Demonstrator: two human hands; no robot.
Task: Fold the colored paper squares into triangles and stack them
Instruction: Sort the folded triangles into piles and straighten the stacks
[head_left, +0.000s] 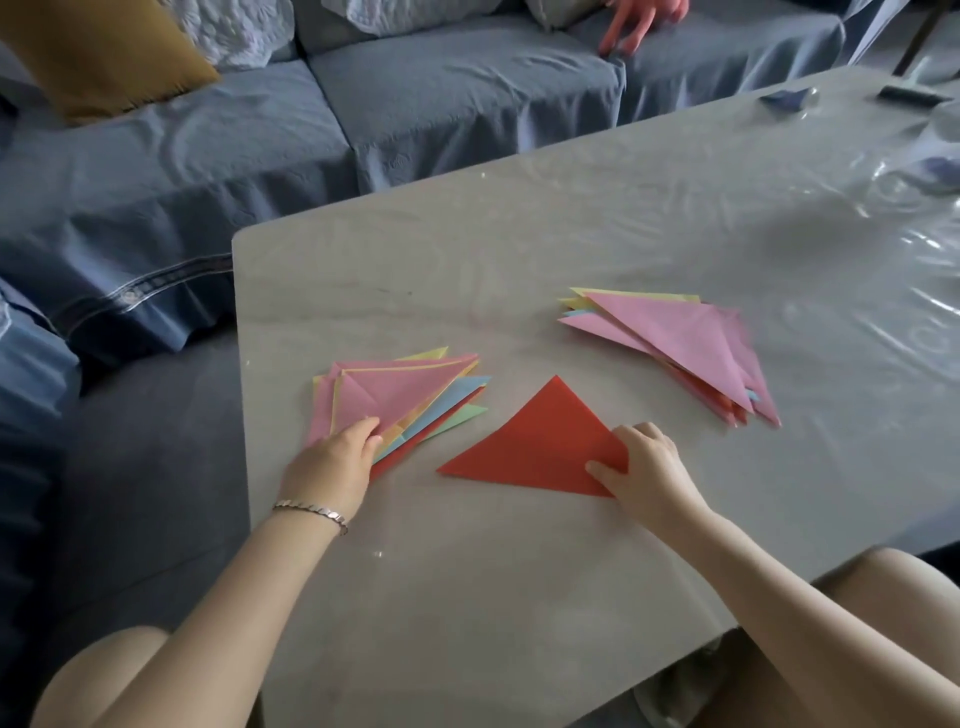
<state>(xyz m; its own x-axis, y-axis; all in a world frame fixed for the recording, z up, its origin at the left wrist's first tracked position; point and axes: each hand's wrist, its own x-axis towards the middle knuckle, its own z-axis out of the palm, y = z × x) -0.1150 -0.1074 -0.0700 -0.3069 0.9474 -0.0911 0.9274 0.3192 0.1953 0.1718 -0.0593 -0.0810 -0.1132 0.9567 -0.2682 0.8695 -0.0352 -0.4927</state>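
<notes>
A red triangle (540, 447) lay flat on the grey table (571, 234), between two piles of folded paper. The right hand (649, 467) pinched the triangle's near right corner, thumb on top. The left hand (332, 462) rested on the near edge of the left pile (400, 400), fingers curled onto its pink top sheet; whether it gripped a sheet could not be told. A bracelet (311, 512) circled the left wrist. The right pile (675, 348), topped in pink, sat further right, well apart from both hands. A blue sofa (208, 156) stood beyond the table.
</notes>
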